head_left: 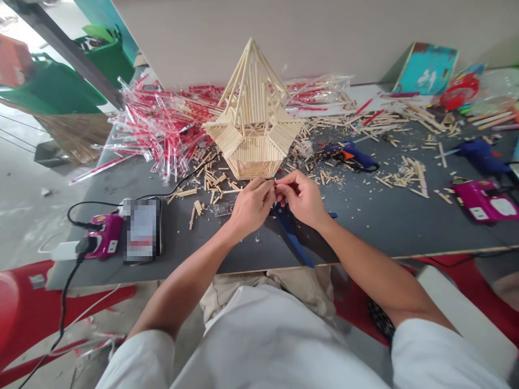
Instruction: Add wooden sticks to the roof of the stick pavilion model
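The pagoda-like model of pale wooden sticks (253, 111) stands upright on the grey tabletop (365, 227) straight ahead of me, pointed roof up, close to the wall (300, 32). Just in front of its base, my left hand (252, 208) and right hand (304, 200) meet, fingers curled in at the tips; whether they are clamped on something small, I cannot tell. Below my right hand lies a blue tool (292, 235), partly covered, and a clear ruler (223, 208) sits beside my left.

Around the model the surface is strewn with stick offcuts (407, 175) and crumbs. A heap of red-and-clear plastic wrappers (162, 121) spreads behind it to my left; a blue glue gun (360, 156) rests to its right. Near the left edge a phone (141, 229) lies beside a purple power socket (104, 237).

Beyond the table on that side I see green bins (60, 89), broom bristles (68, 135) and a pale, littered floor (24, 167); a red chair (24, 308) stands nearer me.
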Tool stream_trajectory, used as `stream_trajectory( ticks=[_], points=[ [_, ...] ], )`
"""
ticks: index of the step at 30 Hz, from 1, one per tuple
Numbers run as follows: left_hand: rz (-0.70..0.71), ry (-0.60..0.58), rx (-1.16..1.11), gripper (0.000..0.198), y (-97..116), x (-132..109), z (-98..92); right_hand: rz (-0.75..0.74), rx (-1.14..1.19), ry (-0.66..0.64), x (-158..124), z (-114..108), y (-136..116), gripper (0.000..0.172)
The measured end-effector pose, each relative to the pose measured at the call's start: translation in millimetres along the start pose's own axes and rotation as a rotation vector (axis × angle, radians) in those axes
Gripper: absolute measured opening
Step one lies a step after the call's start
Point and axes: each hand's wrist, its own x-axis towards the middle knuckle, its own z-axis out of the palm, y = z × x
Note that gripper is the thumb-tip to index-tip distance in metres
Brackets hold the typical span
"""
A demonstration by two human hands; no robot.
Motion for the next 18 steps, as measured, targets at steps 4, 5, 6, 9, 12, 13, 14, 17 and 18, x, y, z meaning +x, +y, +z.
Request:
stream_trajectory(
  ticks=[4, 5, 6, 9, 12, 13, 14, 17, 18],
  points=[
    [-0.035, 0.013, 0.009, 0.032, 3.4, 0.8, -2.7, 0.029, -0.028, -0.019, -0.5, -0.6, -7.4, 0.029],
    [-0.037, 0.017, 0.015, 0.032, 3.8, 1.1, -3.8, 0.043, -0.028, -0.019, -0.5, -0.9, -9.1, 0.032],
    [-0.035, 0.015, 0.022, 0.032, 3.8, 1.4, -5.1, 0.058, -0.022, -0.016, -0.4, -1.3, -10.6, 0.033],
    [0.001, -0.017, 0.041, 0.029, 1.5, 1.0, -10.0, 0.094, 0.024, 0.013, 1.1, -2.3, -13.7, 0.036],
    [0.043, -0.03, 0.065, 0.031, -3.6, -1.7, -14.3, 0.121, 0.078, 0.012, 3.3, -2.9, -15.8, 0.036],
    [0.054, -0.027, 0.072, 0.032, -5.5, -2.9, -15.2, 0.13, 0.092, 0.0, 4.1, -3.5, -16.7, 0.035],
    [0.063, -0.021, 0.08, 0.032, -7.3, -4.0, -15.7, 0.139, 0.1, -0.02, 4.9, -4.7, -17.9, 0.035],
    [0.081, 0.008, 0.106, 0.031, -11.4, -6.0, -15.7, 0.162, 0.079, -0.096, 5.8, -14.8, -24.0, 0.035],
    [0.085, 0.02, 0.114, 0.03, -12.3, -6.2, -15.7, 0.169, 0.042, -0.11, 4.6, -20.4, -27.0, 0.036]
  ],
)
